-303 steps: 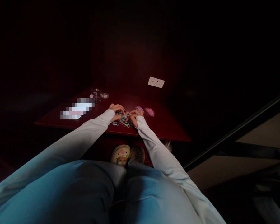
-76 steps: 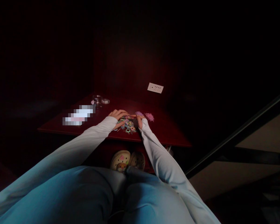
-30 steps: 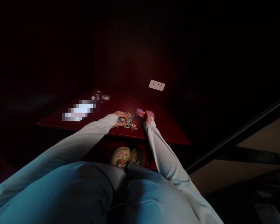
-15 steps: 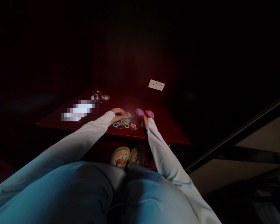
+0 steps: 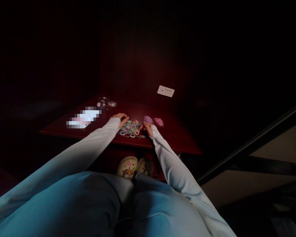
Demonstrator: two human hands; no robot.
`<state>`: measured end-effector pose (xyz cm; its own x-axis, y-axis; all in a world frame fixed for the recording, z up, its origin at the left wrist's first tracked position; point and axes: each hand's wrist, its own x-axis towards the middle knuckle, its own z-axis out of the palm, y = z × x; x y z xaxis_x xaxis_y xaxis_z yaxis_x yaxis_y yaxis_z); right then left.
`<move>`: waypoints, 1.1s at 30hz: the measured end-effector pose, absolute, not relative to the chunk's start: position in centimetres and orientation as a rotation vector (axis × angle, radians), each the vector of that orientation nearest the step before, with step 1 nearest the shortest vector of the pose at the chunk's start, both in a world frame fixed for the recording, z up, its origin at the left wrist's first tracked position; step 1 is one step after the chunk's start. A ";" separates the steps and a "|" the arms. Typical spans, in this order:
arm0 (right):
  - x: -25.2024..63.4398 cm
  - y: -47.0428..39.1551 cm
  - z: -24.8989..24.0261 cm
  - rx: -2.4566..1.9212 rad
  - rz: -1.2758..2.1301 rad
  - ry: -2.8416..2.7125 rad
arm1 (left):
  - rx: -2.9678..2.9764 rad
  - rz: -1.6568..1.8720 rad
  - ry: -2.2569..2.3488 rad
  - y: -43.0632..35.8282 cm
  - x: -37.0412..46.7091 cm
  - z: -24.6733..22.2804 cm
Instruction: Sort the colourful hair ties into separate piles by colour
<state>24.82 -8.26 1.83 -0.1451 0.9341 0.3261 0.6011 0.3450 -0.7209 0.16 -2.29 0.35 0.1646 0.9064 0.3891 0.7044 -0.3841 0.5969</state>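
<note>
A loose heap of small coloured hair ties (image 5: 131,127) lies near the front edge of the dark red table. Along its left side rests my left hand (image 5: 120,118), fingers loosely curved and apart, nothing visible in them. My right hand (image 5: 147,128) reaches to the heap's right edge with fingers apart; whether a fingertip touches a tie is too small to make out. Just behind that hand is a bunch of purple ties (image 5: 148,119). A bunch of pink ties (image 5: 159,122) lies to its right, a little apart.
On the table's left lies a bright, blurred-out flat device (image 5: 84,118). A clear jar (image 5: 104,103) and a round lid (image 5: 112,104) stand behind it. A white socket plate (image 5: 166,91) is on the back wall. My clogs (image 5: 127,166) show below the table's front edge (image 5: 71,136).
My right hand has moved left from beside the pink and purple bunches to the heap. My left hand has drawn slightly back to the left, uncovering more ties.
</note>
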 end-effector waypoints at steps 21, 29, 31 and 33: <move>19.8 -6.4 2.2 -1.289 0.793 -1.563 | 2.065 1.235 1.039 -3.2 0.3 0.2; 20.5 -6.7 2.4 -0.934 1.110 -1.449 | 2.196 1.305 1.021 -2.9 0.0 0.5; 20.8 -6.8 2.4 -0.925 1.098 -1.439 | 2.317 1.249 1.023 -3.2 0.1 0.5; 21.2 -6.7 2.4 -0.953 1.007 -1.395 | 2.375 1.143 1.076 -3.6 0.4 0.5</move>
<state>21.17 -6.71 2.37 -0.0606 0.9486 0.3106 0.0042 0.3114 -0.9503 0.37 -3.63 0.45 0.4050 0.7337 0.5456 0.5004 -0.6773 0.5393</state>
